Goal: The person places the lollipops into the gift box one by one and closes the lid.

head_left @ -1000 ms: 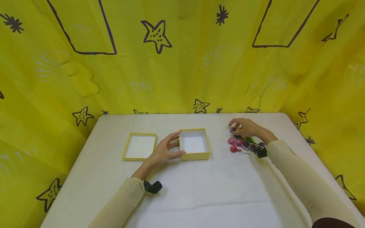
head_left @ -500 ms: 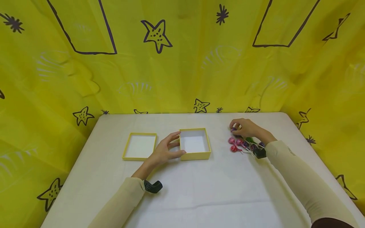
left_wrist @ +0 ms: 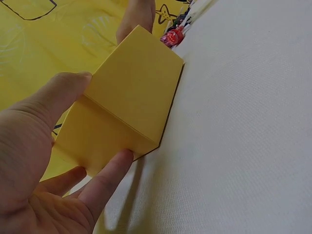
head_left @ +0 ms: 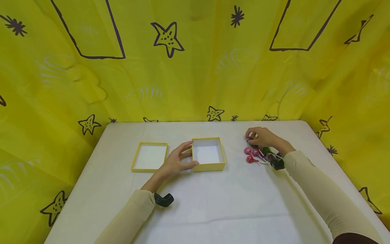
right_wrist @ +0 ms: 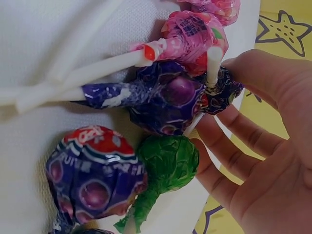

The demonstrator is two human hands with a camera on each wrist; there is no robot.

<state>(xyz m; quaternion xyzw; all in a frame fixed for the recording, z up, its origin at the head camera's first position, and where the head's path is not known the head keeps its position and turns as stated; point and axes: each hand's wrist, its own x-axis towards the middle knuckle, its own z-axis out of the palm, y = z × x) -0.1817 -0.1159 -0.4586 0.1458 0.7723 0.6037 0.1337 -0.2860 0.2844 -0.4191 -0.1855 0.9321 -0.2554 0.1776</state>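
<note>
An open yellow box (head_left: 209,166) with a white floor stands mid-table. My left hand (head_left: 194,153) lies against its left wall, straight fingers touching the far corner and thumb at the near corner. The left wrist view shows the box (left_wrist: 141,87) between my thumb and a straight finger. To the right lies a pile of lollipops (head_left: 258,155), pink, purple and green. My right hand (head_left: 250,137) curls over the pile's far end and pinches a dark purple lollipop (right_wrist: 225,93) between thumb and fingers. Beside it lie a pink one (right_wrist: 194,35), a purple one (right_wrist: 170,100) and a green one (right_wrist: 168,161).
A second shallow yellow tray (head_left: 134,162), like a lid, lies left of the box. The white table (head_left: 213,210) is ringed at the back and both sides by a yellow curtain (head_left: 195,67) with black stars. Bare tabletop stretches in front of the boxes.
My right hand's fingers have drawn in slightly round the purple lollipop at the pile's far end. The left hand and both boxes have stayed put.
</note>
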